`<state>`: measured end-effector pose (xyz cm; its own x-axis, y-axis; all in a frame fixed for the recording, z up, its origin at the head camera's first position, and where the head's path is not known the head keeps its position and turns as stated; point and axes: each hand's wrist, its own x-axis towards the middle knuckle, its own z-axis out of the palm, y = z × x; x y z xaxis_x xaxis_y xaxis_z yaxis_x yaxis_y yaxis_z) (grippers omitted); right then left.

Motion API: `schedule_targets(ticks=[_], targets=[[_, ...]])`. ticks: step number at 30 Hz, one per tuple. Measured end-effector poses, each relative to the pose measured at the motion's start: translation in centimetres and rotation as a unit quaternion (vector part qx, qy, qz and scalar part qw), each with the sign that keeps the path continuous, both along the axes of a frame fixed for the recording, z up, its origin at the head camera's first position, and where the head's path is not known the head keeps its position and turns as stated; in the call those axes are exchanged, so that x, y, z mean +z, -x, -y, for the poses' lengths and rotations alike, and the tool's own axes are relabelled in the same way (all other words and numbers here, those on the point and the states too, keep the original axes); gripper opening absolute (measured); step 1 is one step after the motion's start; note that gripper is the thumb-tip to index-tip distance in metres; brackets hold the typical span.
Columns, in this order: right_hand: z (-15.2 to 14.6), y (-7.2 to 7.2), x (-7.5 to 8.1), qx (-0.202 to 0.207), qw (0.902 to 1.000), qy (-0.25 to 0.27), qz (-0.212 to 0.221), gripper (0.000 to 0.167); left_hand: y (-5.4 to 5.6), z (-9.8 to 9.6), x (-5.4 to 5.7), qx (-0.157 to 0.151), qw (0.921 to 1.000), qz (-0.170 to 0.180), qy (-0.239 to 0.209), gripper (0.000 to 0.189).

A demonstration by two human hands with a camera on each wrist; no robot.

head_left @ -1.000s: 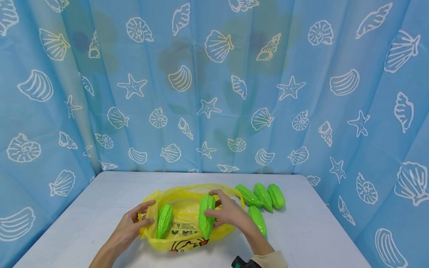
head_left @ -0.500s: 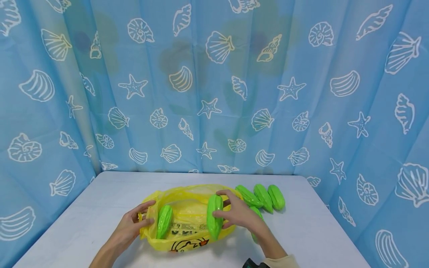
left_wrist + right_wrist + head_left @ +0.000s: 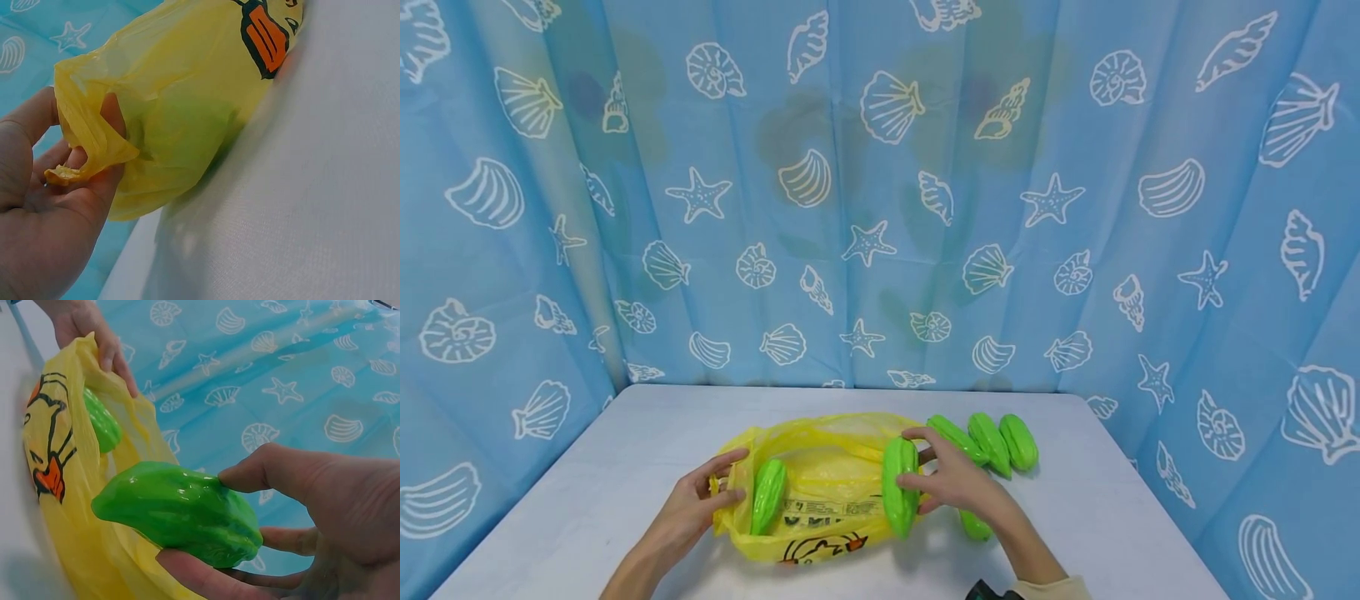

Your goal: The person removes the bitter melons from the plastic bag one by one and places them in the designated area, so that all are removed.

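Note:
A yellow plastic bag (image 3: 820,475) with a cartoon print lies with its mouth spread wide on the table. At its left rim my left hand (image 3: 703,496) grips the thin plastic; the left wrist view shows the hand (image 3: 69,181) with the bag's edge bunched between its fingers. Over the right part of the mouth, my right hand (image 3: 951,475) holds a glossy, ridged green fruit-like piece (image 3: 900,487) between thumb and fingers. In the right wrist view this green piece (image 3: 181,512) points its narrow end toward the bag. A similar green piece (image 3: 768,497) lies inside, at the left end.
Several more green pieces (image 3: 988,442) rest on the white table (image 3: 1097,517) to the right of the bag, one (image 3: 975,527) partly behind my right forearm. A blue shell-print curtain (image 3: 880,192) hangs behind the table and at both sides.
My right hand has moved steadily to the right with the green piece, from the middle of the bag's mouth toward its right rim. My left hand stays in place on the bag.

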<state>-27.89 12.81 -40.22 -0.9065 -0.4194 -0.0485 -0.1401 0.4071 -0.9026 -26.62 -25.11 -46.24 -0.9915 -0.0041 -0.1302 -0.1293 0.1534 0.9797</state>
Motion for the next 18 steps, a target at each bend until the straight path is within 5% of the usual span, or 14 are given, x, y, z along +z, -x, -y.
schedule_targets(ticks=[18], targets=[[-3.1, 0.0, -0.6, -0.010, 0.9999, -0.002, 0.010, 0.075, 0.0, 0.0, -0.1, 0.000, 1.0000, -0.004, -0.001, 0.067]])
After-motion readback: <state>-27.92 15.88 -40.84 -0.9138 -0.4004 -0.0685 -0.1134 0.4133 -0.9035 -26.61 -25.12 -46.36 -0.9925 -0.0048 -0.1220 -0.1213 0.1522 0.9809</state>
